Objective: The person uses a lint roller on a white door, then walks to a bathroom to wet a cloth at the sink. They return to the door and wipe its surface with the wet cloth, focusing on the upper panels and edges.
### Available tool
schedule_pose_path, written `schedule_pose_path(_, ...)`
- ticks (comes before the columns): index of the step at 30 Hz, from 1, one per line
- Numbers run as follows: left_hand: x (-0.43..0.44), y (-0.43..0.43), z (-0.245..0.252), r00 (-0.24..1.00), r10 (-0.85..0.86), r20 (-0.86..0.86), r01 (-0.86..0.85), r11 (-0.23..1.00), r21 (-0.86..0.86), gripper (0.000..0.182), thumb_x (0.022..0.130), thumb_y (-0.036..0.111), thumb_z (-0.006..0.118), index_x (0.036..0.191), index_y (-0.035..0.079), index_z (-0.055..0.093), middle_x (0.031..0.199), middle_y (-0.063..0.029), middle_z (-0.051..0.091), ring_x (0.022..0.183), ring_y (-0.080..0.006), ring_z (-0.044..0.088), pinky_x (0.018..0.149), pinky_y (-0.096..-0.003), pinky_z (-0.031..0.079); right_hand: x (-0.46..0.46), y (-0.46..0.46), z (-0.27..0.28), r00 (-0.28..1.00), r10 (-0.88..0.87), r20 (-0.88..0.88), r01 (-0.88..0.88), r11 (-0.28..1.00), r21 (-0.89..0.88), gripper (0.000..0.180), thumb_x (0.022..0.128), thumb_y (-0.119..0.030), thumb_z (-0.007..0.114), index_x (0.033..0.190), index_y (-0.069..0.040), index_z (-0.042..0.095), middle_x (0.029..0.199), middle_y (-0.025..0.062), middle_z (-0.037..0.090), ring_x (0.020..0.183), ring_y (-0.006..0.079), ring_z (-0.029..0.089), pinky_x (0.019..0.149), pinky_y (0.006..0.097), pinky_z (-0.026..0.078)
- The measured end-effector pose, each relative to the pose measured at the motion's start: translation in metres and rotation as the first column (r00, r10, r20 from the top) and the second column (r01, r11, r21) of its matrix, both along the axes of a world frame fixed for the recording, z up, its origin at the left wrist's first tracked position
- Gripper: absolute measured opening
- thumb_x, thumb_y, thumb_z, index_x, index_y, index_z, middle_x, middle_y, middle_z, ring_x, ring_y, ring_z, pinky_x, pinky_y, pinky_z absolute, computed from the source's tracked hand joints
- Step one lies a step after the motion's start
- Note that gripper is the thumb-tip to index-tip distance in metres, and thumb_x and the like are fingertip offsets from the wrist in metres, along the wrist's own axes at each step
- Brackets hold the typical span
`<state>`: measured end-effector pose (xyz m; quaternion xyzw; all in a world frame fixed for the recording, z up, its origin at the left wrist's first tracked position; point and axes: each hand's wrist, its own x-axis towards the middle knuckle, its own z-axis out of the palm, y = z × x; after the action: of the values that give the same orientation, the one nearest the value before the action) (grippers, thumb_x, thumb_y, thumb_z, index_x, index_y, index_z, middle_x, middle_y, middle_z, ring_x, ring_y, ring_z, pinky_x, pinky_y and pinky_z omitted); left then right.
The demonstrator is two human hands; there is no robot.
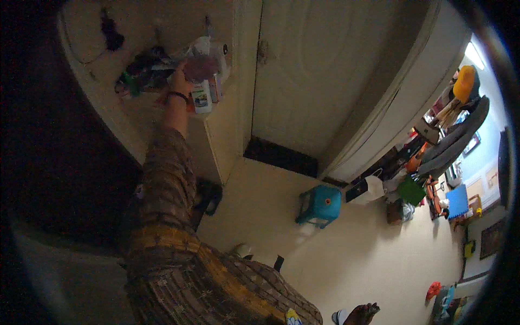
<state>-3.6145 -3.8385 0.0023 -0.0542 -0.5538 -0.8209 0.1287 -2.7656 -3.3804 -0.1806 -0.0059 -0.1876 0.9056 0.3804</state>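
My left hand [180,73], with a dark band at the wrist, reaches among items on a pale ledge [138,118]. Its fingers are beside or on a dull reddish object [201,69] that seems wrapped in clear plastic; dimness and blur hide whether they grip it. Just right of the wrist is a white bottle [202,96] with a printed label. A dark, cluttered heap [152,67] with a green item [131,84] lies to the left of the hand. My right hand is not seen.
A closed pale door [308,73] stands beside the ledge. On the floor are a teal plastic stool [325,203], a white bag [371,189] and dark footwear [213,197]. Clothes and a yellow cap [465,83] hang at right. At the bottom edge shows what looks like a bare foot [361,313].
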Motion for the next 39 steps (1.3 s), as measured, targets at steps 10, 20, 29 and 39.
schedule_pose_path(10, -0.160, -0.054, -0.052, 0.867, -0.154, -0.474, -0.415, 0.304, -0.857, 0.041, 0.089, 0.028, 0.056, 0.123, 0.004, 0.053, 0.120, -0.0078, 0.058, 0.106, -0.0252, 0.055, 0.095, -0.0382, 0.043, -0.092, -0.057, 0.055, 0.784, -0.441, 0.438, 0.497, 0.868, -0.016, 0.034, 0.095, -0.021, 0.049, 0.125, -0.005, 0.052, 0.106, 0.0099, 0.062, 0.089, 0.0203, 0.059, 0.081, 0.0320, 0.049)
schedule_pose_path(20, -0.099, -0.031, 0.004, 0.947, -0.193, -0.257, -0.042, 0.718, -0.695, 0.043, 0.090, 0.029, 0.054, 0.124, 0.004, 0.052, 0.120, -0.0091, 0.058, 0.107, -0.0248, 0.055, 0.095, -0.0397, 0.044, -0.030, -0.047, 0.073, 0.834, -0.426, 0.351, 0.477, 0.876, -0.070, 0.040, 0.092, -0.022, 0.056, 0.127, -0.005, 0.046, 0.107, 0.0117, 0.057, 0.093, 0.0239, 0.059, 0.091, 0.0402, 0.047)
schedule_pose_path(29, 0.130, 0.186, 0.036, 0.666, -0.698, -0.264, 0.561, 0.702, -0.439, 0.045, 0.090, 0.030, 0.053, 0.125, 0.003, 0.052, 0.121, -0.0102, 0.057, 0.108, -0.0244, 0.055, 0.095, -0.0410, 0.044, 0.092, 0.053, -0.012, 0.765, -0.532, 0.363, 0.601, 0.793, -0.105, 0.039, 0.091, -0.024, 0.058, 0.124, -0.006, 0.050, 0.102, 0.0120, 0.060, 0.088, 0.0246, 0.060, 0.086, 0.0412, 0.048)
schedule_pose_path(39, 0.367, 0.470, -0.135, 0.473, -0.881, 0.023, 0.863, 0.458, -0.215, 0.044, 0.090, 0.030, 0.050, 0.124, 0.003, 0.053, 0.121, -0.0141, 0.057, 0.110, -0.0290, 0.055, 0.094, -0.0447, 0.046, 0.193, 0.191, -0.057, 0.731, -0.445, 0.517, 0.607, 0.771, -0.195, 0.035, 0.089, -0.021, 0.060, 0.119, -0.005, 0.052, 0.097, 0.0136, 0.062, 0.082, 0.0240, 0.063, 0.080, 0.0421, 0.055)
